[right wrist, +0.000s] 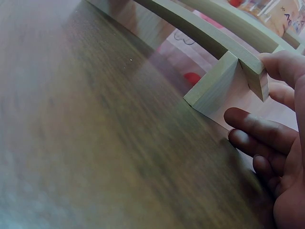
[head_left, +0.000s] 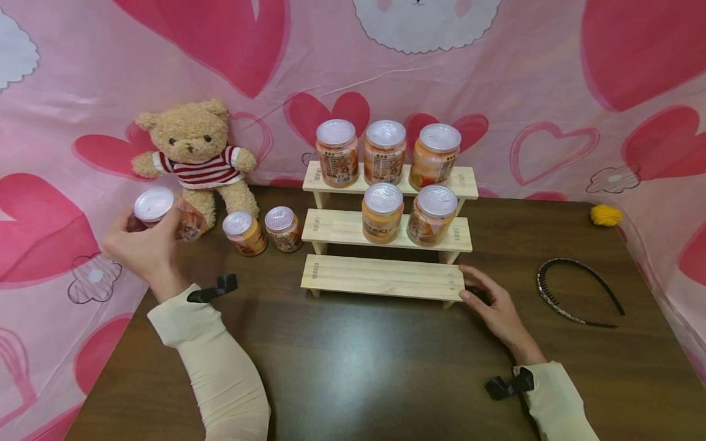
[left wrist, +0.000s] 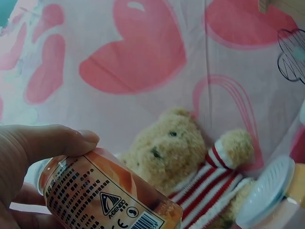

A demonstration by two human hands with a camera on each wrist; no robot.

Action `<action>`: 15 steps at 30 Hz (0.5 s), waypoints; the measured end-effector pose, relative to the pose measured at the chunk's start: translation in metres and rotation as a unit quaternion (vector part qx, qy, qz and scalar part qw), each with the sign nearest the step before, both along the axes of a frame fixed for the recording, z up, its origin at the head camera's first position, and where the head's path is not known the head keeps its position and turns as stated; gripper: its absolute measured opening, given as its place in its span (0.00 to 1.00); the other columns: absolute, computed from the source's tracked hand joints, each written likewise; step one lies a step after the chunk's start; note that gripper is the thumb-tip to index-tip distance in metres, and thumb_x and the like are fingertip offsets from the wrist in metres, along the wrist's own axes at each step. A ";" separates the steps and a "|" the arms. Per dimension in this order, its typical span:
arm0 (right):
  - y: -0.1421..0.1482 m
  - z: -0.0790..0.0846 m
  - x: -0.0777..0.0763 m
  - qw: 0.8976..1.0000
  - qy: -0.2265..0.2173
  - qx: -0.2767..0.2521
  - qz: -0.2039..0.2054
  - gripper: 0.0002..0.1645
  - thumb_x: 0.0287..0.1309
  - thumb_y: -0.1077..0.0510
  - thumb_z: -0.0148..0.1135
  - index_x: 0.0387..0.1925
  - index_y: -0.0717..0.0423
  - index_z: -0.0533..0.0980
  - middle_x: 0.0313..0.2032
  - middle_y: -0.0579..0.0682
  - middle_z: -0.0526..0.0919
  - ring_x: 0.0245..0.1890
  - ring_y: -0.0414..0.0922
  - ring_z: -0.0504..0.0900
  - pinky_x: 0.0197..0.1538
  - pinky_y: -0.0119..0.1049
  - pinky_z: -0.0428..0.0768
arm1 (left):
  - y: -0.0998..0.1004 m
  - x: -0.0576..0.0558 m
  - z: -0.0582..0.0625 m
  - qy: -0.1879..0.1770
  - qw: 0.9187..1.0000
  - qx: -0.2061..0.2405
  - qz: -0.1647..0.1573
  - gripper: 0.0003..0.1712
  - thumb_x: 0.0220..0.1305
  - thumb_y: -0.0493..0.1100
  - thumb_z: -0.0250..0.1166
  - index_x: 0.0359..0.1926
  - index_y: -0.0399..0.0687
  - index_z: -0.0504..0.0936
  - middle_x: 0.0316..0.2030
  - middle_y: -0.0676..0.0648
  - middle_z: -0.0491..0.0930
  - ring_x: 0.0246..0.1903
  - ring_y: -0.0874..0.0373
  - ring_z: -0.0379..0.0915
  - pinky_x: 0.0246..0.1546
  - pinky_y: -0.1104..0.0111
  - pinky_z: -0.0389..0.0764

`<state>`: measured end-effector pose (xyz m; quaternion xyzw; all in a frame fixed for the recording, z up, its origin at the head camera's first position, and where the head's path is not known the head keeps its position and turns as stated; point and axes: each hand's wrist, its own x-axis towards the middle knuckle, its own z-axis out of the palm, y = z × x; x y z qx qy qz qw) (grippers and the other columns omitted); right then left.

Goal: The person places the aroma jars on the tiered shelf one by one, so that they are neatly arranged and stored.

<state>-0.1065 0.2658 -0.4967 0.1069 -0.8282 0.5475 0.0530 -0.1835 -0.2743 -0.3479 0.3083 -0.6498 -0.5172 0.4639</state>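
My left hand (head_left: 144, 242) grips a jar (head_left: 191, 222) near its silvery lid. The jar is tilted, in front of the teddy bear (head_left: 190, 144). In the left wrist view the thumb lies across the top of the jar (left wrist: 107, 198), whose orange label shows dark print. At the right end of the lowest step of a three-step wooden stand (head_left: 380, 275), my right hand (head_left: 499, 309) holds the board's end with thumb and forefinger. The other fingers hang below the board (right wrist: 252, 71) in the right wrist view.
Three jars (head_left: 384, 156) stand on the top step and two jars (head_left: 382, 220) on the middle one. Two more jars (head_left: 248, 236) stand on the table left of the stand. A headband (head_left: 543, 288) and a yellow ball (head_left: 605, 215) lie at the right.
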 end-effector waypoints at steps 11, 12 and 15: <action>0.000 -0.001 0.000 1.000 0.002 0.004 -0.001 0.29 0.64 0.68 0.60 0.67 0.59 0.71 0.48 0.20 0.80 0.50 0.21 0.77 0.53 0.17 0.68 | 0.014 0.008 0.012 0.040 0.999 -0.013 -0.028 0.26 0.24 0.43 0.86 0.35 0.49 0.92 0.22 0.64 0.80 0.23 0.71 0.73 0.31 0.78 0.73; 0.000 -0.001 0.000 1.000 0.002 0.004 -0.001 0.29 0.64 0.68 0.60 0.67 0.59 0.71 0.48 0.20 0.80 0.50 0.21 0.77 0.53 0.17 0.68 | 0.016 0.008 0.013 0.041 0.998 -0.019 -0.034 0.26 0.25 0.43 0.87 0.35 0.49 0.92 0.23 0.64 0.80 0.23 0.70 0.72 0.31 0.78 0.73; 0.000 0.000 0.001 1.000 0.001 0.002 -0.001 0.29 0.64 0.69 0.60 0.67 0.59 0.71 0.48 0.19 0.80 0.50 0.21 0.77 0.53 0.18 0.67 | 0.022 0.009 0.016 0.041 0.997 -0.027 -0.055 0.27 0.26 0.43 0.87 0.36 0.47 0.91 0.23 0.65 0.80 0.23 0.70 0.72 0.30 0.77 0.72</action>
